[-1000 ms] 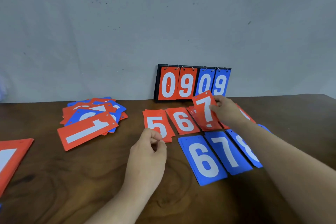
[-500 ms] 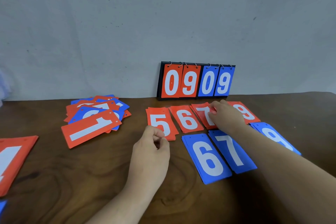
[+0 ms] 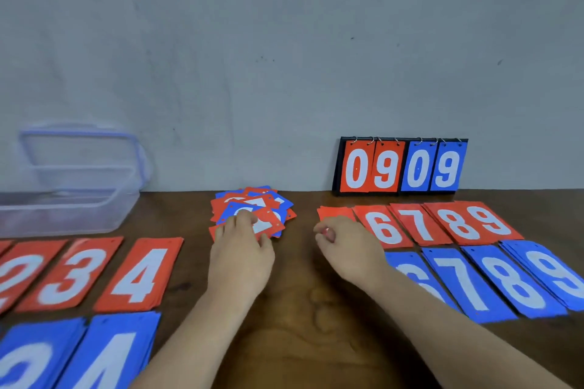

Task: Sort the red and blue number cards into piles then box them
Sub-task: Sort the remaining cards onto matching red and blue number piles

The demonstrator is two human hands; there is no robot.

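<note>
A mixed heap of red and blue number cards [image 3: 252,199] lies at the back middle of the table. My left hand [image 3: 240,259] is on its near side, fingers over the top red card [image 3: 268,224] and thumb at its edge. My right hand [image 3: 350,253] is curled and holds nothing, over the red 5 pile [image 3: 331,213]. To its right lie the red 6 [image 3: 384,227], 7 [image 3: 417,224], 8 [image 3: 458,221] and 9 [image 3: 489,221], with the blue 6 [image 3: 410,268], 7 [image 3: 467,281], 8 [image 3: 512,284] and 9 [image 3: 553,271] in front.
At the left lie the red 3 [image 3: 72,275] and 4 [image 3: 139,275] piles, with blue piles [image 3: 104,354] in front of them. A clear plastic box [image 3: 69,199] stands at the back left, its lid leaning behind it. A flip scoreboard [image 3: 401,167] stands against the wall.
My right hand laid the red 7 on its pile and drew back to the red 5 pile. My left hand moved left onto the mixed heap. The view swung left.
</note>
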